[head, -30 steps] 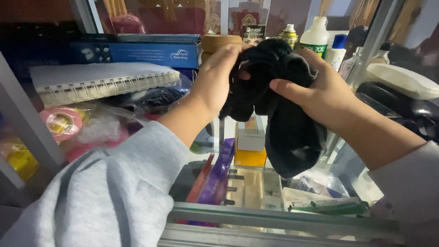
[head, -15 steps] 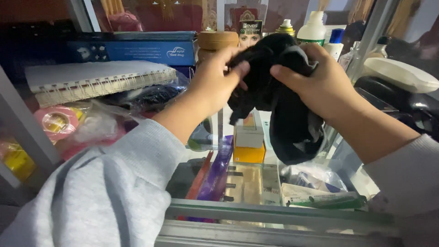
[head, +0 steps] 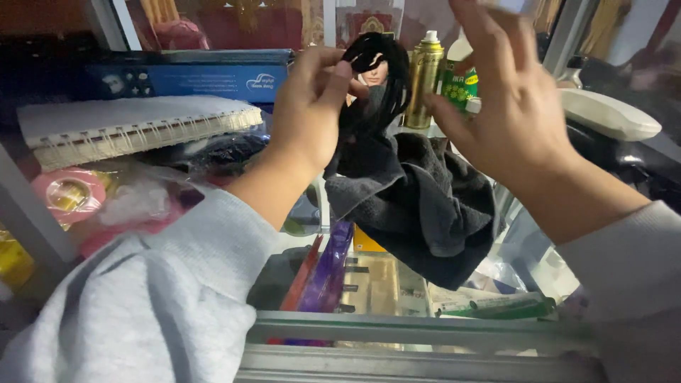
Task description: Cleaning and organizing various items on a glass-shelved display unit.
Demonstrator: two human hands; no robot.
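My left hand (head: pixel 308 106) pinches the top edge of a dark grey cloth (head: pixel 418 198) between thumb and fingers, holding it up in front of a glass shelf. The cloth hangs unfolded below, draping over small boxes on the shelf. My right hand (head: pixel 514 106) is raised just right of the cloth, fingers spread wide, with nothing in it. Its thumb sits close to the cloth's upper right edge. Both arms wear light grey sleeves.
A spiral notebook (head: pixel 135 128) lies under a blue box (head: pixel 184 78) at left, above a pink tape roll (head: pixel 67 191). A gold spray can (head: pixel 424 78) and a green-labelled bottle (head: pixel 461 81) stand behind the cloth. A purple package (head: pixel 330 273), a green tube (head: pixel 496 308) and a metal rail (head: pixel 425 333) lie below.
The bunched cloth has opened out and now hangs from my left hand. My right hand has let go of it and lifted with fingers spread.
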